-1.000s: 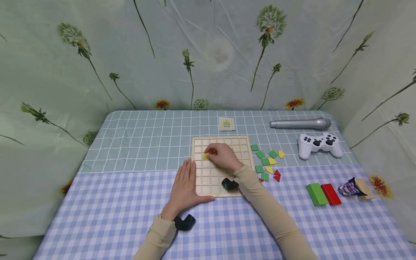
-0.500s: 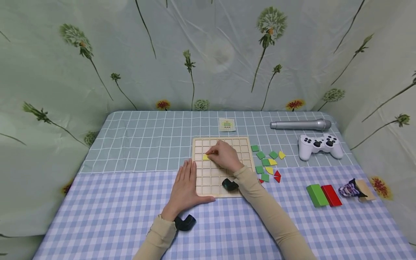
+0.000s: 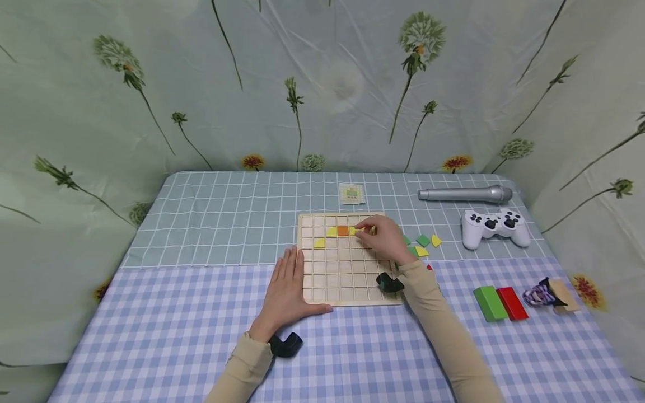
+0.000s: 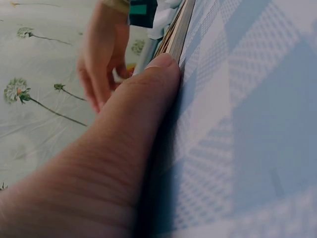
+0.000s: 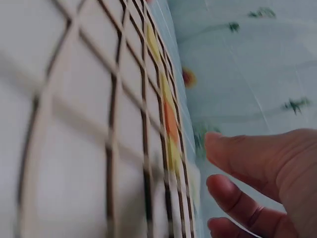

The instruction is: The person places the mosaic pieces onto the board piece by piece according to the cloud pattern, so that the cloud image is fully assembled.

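Note:
A wooden grid board [image 3: 332, 274] lies in front of me. My left hand [image 3: 286, 288] rests flat along its left side, with the thumb at the front edge. On the grid an orange square tile [image 3: 342, 230] sits in a row between a yellow tile [image 3: 331, 231] and another yellow piece [image 3: 353, 230]. One row nearer, to the left, is a yellow quarter-round tile [image 3: 319, 243]. My right hand [image 3: 384, 239] hovers over the board's right part. In the right wrist view its thumb [image 5: 242, 151] and fingers stand apart with nothing between them.
Loose green tiles [image 3: 423, 240] and yellow tiles [image 3: 436, 240] lie right of the board, partly behind the right arm. A small pattern card [image 3: 351, 193] lies beyond it. Farther right are a silver microphone [image 3: 466, 193], a white game controller [image 3: 495, 226], a green block [image 3: 490, 303] and a red block [image 3: 512, 303].
My right hand has left the yellow quarter-round tile, which stays in the grid, and moved right. The orange and yellow row now shows. My left hand has not moved.

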Demonstrator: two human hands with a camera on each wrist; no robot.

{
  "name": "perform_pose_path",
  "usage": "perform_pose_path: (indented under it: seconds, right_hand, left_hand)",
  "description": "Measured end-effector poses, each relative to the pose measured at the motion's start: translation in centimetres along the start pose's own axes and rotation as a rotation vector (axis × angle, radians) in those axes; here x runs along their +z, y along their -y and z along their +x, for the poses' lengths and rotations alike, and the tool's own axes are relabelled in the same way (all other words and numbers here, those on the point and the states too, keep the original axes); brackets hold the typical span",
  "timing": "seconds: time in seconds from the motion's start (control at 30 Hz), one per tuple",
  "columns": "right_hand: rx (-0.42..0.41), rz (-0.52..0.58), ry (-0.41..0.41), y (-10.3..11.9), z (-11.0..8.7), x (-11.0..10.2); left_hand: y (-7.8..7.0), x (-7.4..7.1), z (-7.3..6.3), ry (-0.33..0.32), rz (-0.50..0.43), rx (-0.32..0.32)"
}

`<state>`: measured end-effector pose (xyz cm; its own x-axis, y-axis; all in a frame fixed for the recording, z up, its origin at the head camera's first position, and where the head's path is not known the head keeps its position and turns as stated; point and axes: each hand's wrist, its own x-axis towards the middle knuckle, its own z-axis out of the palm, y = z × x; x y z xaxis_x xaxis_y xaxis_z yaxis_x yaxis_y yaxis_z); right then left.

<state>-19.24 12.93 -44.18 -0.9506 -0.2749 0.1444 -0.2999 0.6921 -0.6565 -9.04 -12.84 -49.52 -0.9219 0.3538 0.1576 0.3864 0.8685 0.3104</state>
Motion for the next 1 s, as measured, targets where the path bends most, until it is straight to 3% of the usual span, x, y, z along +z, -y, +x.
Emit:
perform_pose_path:
  seconds: [0.23,0.4,0.7,1.0]
  right_hand:
    - [0.106,-0.063,-0.061,-3.0,-1.0,-2.9]
    - [0.106,-0.139,-0.057,-4.4,-1.4,-4.1]
    - [0.096,-0.179,-0.002,-5.8,-1.6,-4.4]
    - [0.105,-0.118,-0.012,-6.2,-1.5,-4.6]
  left_hand:
    - [0.1,0.0,-0.1,-0.015,-0.004,0.016]
    - [0.1,0.1,0.0,-0.012,0.001,0.014]
    - [-0.1,-0.1,0.0,0.004,-0.001,0.005]
    - [0.0,0.0,0.0,-0.005,-0.002,0.012]
